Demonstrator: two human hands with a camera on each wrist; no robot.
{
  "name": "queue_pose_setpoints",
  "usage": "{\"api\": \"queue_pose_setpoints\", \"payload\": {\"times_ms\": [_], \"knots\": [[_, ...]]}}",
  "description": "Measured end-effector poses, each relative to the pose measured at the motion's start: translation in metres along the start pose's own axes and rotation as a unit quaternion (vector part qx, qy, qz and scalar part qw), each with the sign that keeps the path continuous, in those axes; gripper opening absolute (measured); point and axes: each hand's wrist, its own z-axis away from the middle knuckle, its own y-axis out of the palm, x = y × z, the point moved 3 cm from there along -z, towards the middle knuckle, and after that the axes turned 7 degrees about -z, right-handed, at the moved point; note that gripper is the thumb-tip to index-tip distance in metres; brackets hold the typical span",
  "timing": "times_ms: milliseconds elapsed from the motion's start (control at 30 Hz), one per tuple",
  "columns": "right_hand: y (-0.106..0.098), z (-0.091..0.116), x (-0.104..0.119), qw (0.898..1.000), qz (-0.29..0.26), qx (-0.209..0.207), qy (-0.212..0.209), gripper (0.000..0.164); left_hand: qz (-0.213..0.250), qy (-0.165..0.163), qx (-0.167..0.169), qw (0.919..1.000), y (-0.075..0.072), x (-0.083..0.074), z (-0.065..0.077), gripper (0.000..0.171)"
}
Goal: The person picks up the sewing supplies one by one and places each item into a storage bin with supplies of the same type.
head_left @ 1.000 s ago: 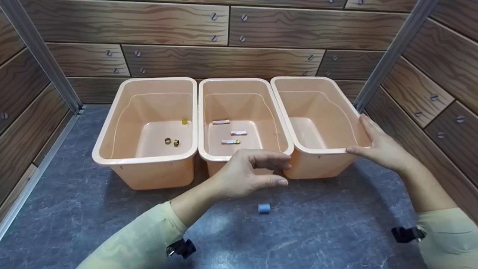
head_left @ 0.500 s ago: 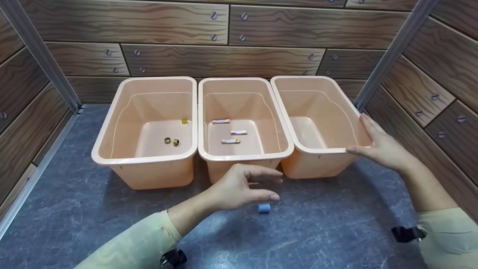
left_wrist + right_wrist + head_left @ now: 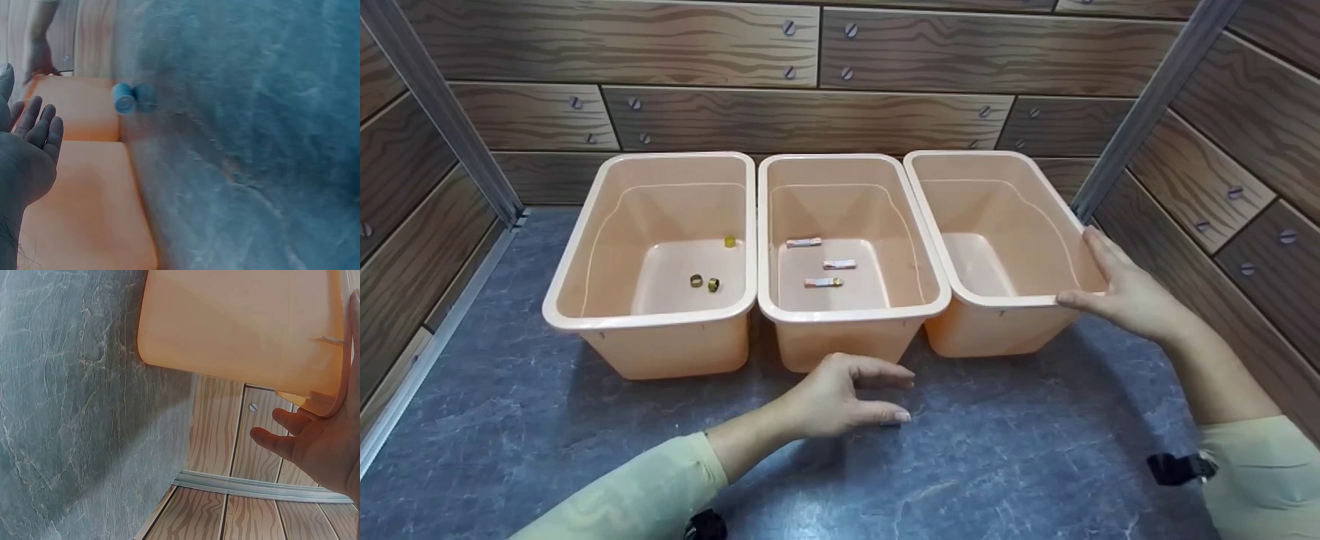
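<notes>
My left hand (image 3: 840, 397) hovers in front of the middle bin, fingers and thumb held apart with nothing between them. Just beyond its thumb stands a small blue cylinder (image 3: 122, 98) on the tabletop; in the head view the thumb hides nearly all of it. At the right bin (image 3: 997, 302), my right hand (image 3: 1132, 296) rests on the near right corner, thumb along the front rim and fingers at the side rim. The right wrist view shows other fingers (image 3: 275, 443) of this hand extended loosely beneath the rim.
The left bin (image 3: 645, 322) holds two gold-coloured rings (image 3: 704, 283) and a small yellow piece (image 3: 730, 241). In the middle bin (image 3: 855, 315) lie three short printed sticks (image 3: 823, 283). Wood-patterned walls (image 3: 810, 120) enclose the dark marbled table (image 3: 997, 465).
My left hand has come down and slightly left, from the middle bin's front rim to above the table by the blue cylinder, now covering it. My right hand has stayed at the right bin.
</notes>
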Motion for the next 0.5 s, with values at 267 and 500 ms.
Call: {"api": "queue_pose_setpoints", "payload": {"times_ms": [267, 500], "knots": [[0.001, 0.0, 0.001, 1.0, 0.0, -0.001, -0.002, 0.114, -0.004, -0.02, -0.003, 0.9998, 0.006, 0.017, 0.002, 0.039], [0.0, 0.001, 0.0, 1.0, 0.001, 0.001, 0.001, 0.115, 0.002, -0.044, 0.003, 0.999, 0.01, 0.027, 0.004, 0.039]]}}
